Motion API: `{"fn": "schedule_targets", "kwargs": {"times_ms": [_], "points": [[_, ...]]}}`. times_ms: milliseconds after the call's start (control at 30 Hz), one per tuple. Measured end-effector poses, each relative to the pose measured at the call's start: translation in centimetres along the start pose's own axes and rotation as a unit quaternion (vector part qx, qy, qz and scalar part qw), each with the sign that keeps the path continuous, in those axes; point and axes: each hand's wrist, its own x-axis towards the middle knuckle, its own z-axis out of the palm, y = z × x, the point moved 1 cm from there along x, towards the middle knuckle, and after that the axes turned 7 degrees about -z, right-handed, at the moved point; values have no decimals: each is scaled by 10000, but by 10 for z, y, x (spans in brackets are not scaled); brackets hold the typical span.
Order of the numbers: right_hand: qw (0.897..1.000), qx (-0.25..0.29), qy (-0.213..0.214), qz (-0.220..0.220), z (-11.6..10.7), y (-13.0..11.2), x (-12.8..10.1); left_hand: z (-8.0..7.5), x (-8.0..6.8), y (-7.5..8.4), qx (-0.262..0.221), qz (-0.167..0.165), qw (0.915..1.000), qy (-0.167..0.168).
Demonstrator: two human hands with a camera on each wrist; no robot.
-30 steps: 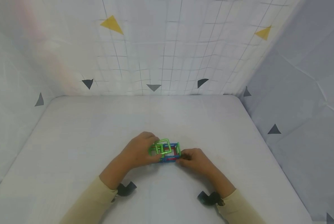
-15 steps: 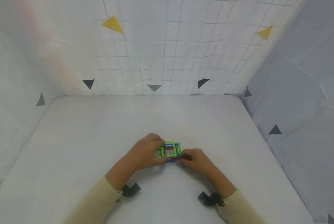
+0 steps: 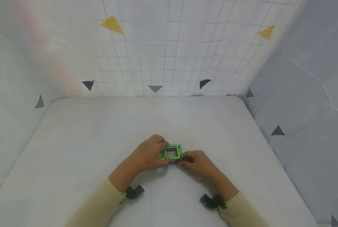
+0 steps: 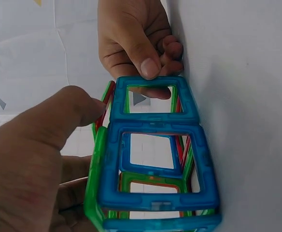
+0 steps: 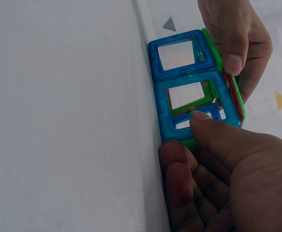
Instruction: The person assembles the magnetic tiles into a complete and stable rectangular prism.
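Both sleeves (image 3: 100, 205) enter from the near edge. Left hand (image 3: 147, 154) pinches the left end of the tile block (image 3: 171, 153), thumb on the side. Right hand (image 3: 197, 161) pinches the right end, thumb on a blue tile (image 5: 182, 55). Block sits on the white worktop (image 3: 100, 132), centre-near. Gridded backdrop (image 3: 169, 56) behind.
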Motion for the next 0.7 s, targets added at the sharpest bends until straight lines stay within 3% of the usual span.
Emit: {"fn": "schedule_targets", "kwargs": {"times_ms": [700], "points": [[9999,-26,-33,-95,0,5,-1,6,3,0,-110,152,9998,-35]]}}
